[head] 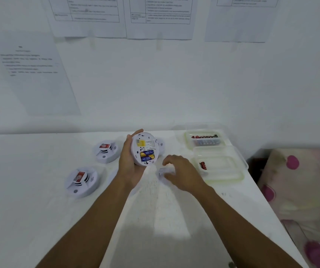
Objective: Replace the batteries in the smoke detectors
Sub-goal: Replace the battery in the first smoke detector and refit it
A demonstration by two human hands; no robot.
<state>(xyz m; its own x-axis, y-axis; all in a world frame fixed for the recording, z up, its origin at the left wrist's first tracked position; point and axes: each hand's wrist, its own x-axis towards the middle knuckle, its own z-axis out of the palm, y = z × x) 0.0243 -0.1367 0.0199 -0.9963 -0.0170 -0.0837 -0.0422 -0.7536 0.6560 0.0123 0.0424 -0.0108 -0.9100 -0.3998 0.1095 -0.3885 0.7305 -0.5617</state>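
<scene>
The left hand (130, 161) holds a round white smoke detector (144, 148) in the middle of the frame, just above the desk (39, 209). Its fingers and thumb are curled round the edge. The back of the detector faces up, and two blue and yellow batteries (147, 155) sit side by side in the open slot.

The right hand (182, 171) is low over the desk, just right of the held detector. Its fingers bend down over a small white part (164, 172). That spot is blurry, so I cannot tell if they hold it or only touch it.

Two more detectors (107, 151) (81, 181) lie on the desk to the left, each with a red sticker on top. Another one (161, 145) peeks out behind the held detector.

To the right sit two clear boxes. The far box (186, 136) has a row of batteries in it. The near box (232, 171) has one red battery (203, 165) in it.

Printed papers (89, 16) hang on the wall at the top of the frame. A cloth with pink dots (300, 180) lies at the right edge.
</scene>
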